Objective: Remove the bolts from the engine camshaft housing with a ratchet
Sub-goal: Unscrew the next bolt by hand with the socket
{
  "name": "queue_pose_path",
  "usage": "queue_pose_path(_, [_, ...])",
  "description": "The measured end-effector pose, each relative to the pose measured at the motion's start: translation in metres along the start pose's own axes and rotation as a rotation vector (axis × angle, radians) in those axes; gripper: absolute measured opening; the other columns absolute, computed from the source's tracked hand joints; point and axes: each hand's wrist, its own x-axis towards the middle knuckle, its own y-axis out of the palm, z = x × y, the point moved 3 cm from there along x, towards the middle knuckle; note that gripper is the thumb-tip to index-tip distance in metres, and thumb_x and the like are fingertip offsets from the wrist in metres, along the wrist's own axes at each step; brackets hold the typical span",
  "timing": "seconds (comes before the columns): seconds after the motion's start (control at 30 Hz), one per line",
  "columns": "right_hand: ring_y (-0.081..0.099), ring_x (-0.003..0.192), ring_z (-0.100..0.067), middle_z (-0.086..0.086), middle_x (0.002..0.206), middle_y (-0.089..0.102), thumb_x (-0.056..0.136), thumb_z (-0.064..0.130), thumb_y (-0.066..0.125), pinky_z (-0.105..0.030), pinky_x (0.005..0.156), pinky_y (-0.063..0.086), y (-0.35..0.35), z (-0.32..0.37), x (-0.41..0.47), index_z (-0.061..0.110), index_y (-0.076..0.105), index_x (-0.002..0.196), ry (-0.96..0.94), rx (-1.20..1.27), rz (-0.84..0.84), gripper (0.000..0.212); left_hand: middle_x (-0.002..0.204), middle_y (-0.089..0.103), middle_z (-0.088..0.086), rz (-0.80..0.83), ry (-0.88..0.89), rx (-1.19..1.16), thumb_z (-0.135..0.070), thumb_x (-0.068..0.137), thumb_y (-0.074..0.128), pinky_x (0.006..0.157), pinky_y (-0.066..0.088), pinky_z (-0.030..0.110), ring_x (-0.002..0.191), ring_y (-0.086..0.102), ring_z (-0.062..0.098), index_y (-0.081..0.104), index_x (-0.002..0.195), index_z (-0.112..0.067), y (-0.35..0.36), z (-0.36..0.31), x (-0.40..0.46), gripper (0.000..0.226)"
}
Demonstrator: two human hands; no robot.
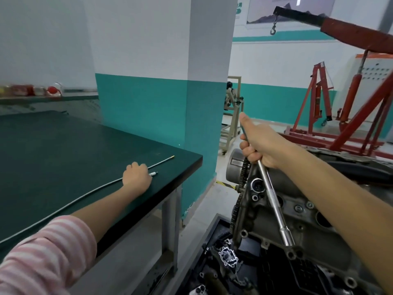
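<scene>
My right hand [258, 143] grips the handle of a long silver ratchet [274, 201], thumb pointing up. The shaft slants down and to the right, and its socket end [287, 237] sits on the grey camshaft housing [302, 213] near its front edge. A toothed sprocket [244, 173] runs along the housing's left side. My left hand [137, 174] rests with curled fingers on the dark green table [63, 158], over a small white-tipped part [153, 173] that pokes out beside it. Whether the fingers hold that part is hidden.
A thin metal rod [89, 193] lies across the table under my left hand. A teal and white pillar [170, 103] stands behind. A red engine hoist [350, 99] with a hanging hook [273, 29] fills the right background. Black engine parts [229, 258] lie below the housing.
</scene>
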Motion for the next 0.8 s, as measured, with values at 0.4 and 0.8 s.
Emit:
queue_pose_path(0.4, [0.027,0.034,-0.003,0.0,0.062,0.034,0.09,0.054,0.046,-0.013,0.028,0.021,-0.015,-0.005,-0.011,0.011,0.036,0.079,0.07,0.335,0.086,0.045,0.088,0.067,0.009,-0.161,0.401,-0.777,-0.027,0.097,0.045,0.077,0.045,0.033,0.084,0.062,0.021,0.065,0.089,-0.006,-0.098,-0.106,-0.093,0.03])
queue_pose_path(0.8, [0.035,0.052,-0.011,-0.004,0.066,0.039,0.099,0.017,0.04,-0.021,0.038,0.033,-0.096,-0.054,-0.076,0.006,0.044,0.084,0.268,0.742,-0.119,0.019,0.057,0.062,0.01,0.746,0.757,-0.854,-0.009,0.096,0.042,0.044,0.053,0.029,0.041,0.059,0.019,0.045,0.083,-0.004,-0.138,-0.235,-0.246,0.015])
